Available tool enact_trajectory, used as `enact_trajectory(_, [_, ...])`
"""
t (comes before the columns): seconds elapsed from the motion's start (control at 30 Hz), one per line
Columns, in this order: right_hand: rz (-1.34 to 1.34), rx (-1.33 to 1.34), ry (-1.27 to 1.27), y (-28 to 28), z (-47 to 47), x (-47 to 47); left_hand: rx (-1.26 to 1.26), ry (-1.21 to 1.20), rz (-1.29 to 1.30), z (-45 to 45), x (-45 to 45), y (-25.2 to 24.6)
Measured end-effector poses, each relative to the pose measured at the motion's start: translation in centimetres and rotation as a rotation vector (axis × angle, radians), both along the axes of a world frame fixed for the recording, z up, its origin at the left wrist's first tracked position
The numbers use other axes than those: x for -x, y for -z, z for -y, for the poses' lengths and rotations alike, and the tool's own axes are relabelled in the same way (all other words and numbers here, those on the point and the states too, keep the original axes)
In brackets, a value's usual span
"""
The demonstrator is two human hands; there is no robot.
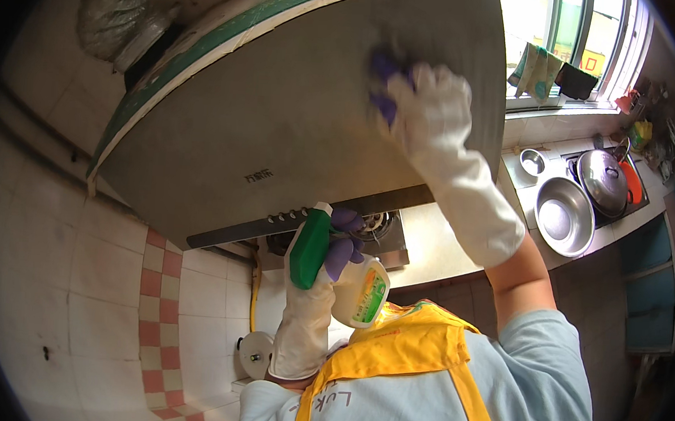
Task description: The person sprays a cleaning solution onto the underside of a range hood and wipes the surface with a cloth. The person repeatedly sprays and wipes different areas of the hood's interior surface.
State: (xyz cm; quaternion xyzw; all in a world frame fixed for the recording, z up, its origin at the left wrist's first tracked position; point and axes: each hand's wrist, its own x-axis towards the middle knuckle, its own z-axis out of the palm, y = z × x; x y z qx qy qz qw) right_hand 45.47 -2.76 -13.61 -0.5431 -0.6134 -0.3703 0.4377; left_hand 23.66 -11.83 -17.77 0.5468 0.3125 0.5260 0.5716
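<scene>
My left hand, in a white rubber glove with purple fingers, is closed around the neck of a spray bottle with a green and white trigger head. My right hand, gloved alike, is raised against the metal front of a range hood. It is blurred, and a dark patch shows around its fingertips. Whether a cloth or sponge is under those fingers cannot be made out. Below the hood's button strip part of a gas stove shows.
On the right counter a steel basin, a small steel bowl and a lidded pot stand by the sink. Cloths hang at the window. A white round tank sits low by the tiled wall. A foil duct runs at upper left.
</scene>
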Motion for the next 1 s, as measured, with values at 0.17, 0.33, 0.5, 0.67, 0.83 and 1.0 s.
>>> enact_trajectory(0.17, [0.104,-0.043,-0.02,0.9,2.5,-0.5,-0.01,-0.025,0.015,0.3,0.2,-0.2])
enact_trajectory(0.33, [-0.045,0.035,0.098,-3.6,-1.8,-1.1,0.026,-0.043,0.002,0.6,0.7,-0.4])
enact_trajectory(0.5, [0.139,0.309,-0.094,0.8,0.8,2.2,0.02,-0.042,0.018,0.8,1.0,-0.4])
enact_trajectory(0.67, [-0.01,0.0,0.097,-1.0,-0.1,-1.1,0.022,-0.066,0.055,1.0,1.9,-0.2])
enact_trajectory(0.83, [-0.063,0.082,0.144,-5.0,-4.0,1.4,0.01,-0.063,0.027,0.9,2.0,0.1])
enact_trajectory(1.0, [0.179,0.024,-0.156,-1.0,-2.2,3.7,-0.005,-0.015,0.041,0.6,1.9,0.3])
